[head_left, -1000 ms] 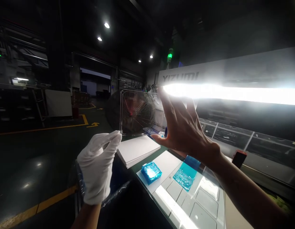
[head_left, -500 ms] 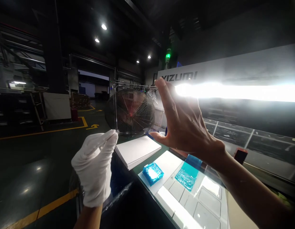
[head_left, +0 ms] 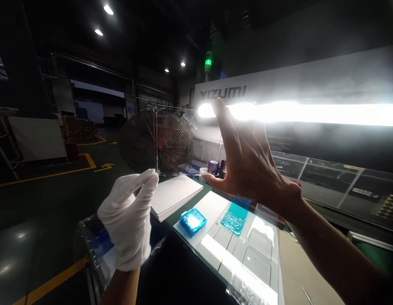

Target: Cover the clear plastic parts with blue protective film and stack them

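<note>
I hold a clear, square plastic panel [head_left: 180, 140] upright at eye level, in front of a bright strip light [head_left: 311, 113]. My left hand [head_left: 129, 218], in a white glove, pinches the panel's lower left corner. My bare right hand [head_left: 247, 163] grips the panel's right side, with the index finger along the upper edge and the thumb under the lower edge. Through the panel I see a round wire fan guard [head_left: 152, 142].
On the bench below lie a stack of white sheets [head_left: 175, 195], a blue wrapped block [head_left: 192, 221], a crumpled blue film [head_left: 232, 222] and a lit surface with several clear panels [head_left: 253, 250]. A plastic-lined bin [head_left: 95, 245] stands at lower left. Yellow floor lines run left.
The view has swung right and slightly up, so the fan and floor shifted left. The panel stays held between both hands, now closer to the end of the strip light.
</note>
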Motion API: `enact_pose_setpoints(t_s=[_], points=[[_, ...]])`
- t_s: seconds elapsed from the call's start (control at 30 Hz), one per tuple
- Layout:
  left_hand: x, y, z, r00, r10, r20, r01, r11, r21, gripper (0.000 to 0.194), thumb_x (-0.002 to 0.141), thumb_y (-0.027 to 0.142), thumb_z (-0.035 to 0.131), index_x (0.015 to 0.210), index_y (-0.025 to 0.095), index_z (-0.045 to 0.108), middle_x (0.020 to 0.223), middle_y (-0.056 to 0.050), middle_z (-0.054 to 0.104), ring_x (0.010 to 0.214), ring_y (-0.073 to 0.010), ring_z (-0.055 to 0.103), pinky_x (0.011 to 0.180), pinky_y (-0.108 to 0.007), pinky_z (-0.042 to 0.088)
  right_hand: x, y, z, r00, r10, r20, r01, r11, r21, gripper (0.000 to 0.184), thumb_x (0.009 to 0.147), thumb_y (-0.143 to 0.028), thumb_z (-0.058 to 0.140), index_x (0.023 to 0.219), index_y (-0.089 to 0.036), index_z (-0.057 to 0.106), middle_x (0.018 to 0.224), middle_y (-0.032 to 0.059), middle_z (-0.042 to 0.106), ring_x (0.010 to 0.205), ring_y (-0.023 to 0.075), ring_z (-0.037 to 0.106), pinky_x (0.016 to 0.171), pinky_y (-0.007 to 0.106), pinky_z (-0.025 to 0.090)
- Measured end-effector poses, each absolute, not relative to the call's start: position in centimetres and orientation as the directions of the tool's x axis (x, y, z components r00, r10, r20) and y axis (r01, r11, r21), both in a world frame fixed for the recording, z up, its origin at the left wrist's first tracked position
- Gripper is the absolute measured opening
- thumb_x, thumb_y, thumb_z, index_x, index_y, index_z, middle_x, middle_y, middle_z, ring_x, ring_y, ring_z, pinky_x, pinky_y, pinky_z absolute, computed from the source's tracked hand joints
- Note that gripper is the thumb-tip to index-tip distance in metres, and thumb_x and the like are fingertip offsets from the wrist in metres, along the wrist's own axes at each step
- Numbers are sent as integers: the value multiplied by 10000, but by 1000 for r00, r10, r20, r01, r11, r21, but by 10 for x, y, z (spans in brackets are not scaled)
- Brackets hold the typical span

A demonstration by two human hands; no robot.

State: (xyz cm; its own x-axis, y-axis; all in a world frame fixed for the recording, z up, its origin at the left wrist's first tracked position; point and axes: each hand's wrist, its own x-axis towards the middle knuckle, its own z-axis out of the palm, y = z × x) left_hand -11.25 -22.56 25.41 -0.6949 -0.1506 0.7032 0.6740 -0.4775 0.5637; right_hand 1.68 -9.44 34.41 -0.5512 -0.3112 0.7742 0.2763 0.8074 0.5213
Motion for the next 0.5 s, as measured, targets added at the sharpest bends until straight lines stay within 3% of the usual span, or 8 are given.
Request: enact_pose_setpoints(t_s=[0.17, 0.33, 0.5], points=[[-106, -198, 249, -686, -44, 726, 625, -548, 557, 120, 709, 150, 712, 775, 249, 701, 796, 44, 644, 800, -112, 599, 747, -266, 496, 35, -77, 339, -594, -253, 763, 356, 769, 532, 993, 700, -453, 613, 1426, -65, 58, 1513, 105, 177, 1371, 292, 193, 1078, 485, -155], [-99, -173, 245, -700, 31, 714, 568, -582, 582, 97, 721, 164, 702, 786, 237, 699, 819, 43, 648, 794, -103, 604, 756, -264, 518, 49, -62, 335, -621, -171, 765, 425, 747, 512, 876, 797, -535, 445, 1424, -79, 38, 1508, 98, 181, 1377, 307, 159, 1091, 521, -60], [-88, -149, 237, -722, 129, 680, 498, -584, 640, 87, 714, 191, 712, 787, 234, 697, 826, 49, 649, 818, -109, 607, 799, -278, 529, 65, -43, 326, -648, -101, 755, 466, 732, 497, 972, 756, -524, 545, 1429, -81, 1, 1497, 132, 222, 1376, 279, 188, 1112, 521, -48]])
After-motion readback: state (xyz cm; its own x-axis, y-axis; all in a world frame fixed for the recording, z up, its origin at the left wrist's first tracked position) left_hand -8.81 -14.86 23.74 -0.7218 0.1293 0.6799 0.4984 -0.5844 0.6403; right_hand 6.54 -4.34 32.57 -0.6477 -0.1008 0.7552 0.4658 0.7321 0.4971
